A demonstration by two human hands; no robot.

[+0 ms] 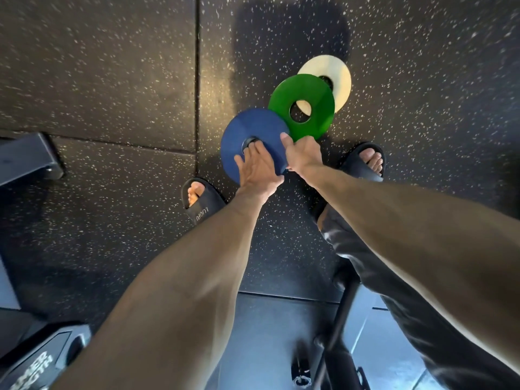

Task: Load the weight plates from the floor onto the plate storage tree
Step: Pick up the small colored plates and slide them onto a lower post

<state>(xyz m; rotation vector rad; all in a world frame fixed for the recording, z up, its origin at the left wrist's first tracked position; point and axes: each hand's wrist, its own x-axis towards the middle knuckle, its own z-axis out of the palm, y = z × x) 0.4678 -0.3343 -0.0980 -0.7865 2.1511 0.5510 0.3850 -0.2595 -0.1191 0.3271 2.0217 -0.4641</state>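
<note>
Three flat round weight plates lie in an overlapping row on the black speckled rubber floor (pixel 112 80): a white round plate (pixel 339 77) farthest away, a green round plate (pixel 312 99) partly covering it, and a blue round plate (pixel 247 130) nearest the person, its rim meeting the green one's. The left hand (pixel 259 168) rests on the blue plate's face with its fingertips hooked down into the centre hole. The right hand (pixel 302 153) grasps the same plate's right rim, thumb pressed on top; its other fingers are hidden below. Feet in black slide sandals (pixel 201 202) stand on either side. A dark metal equipment base (pixel 28 159) sits at the left.
</note>
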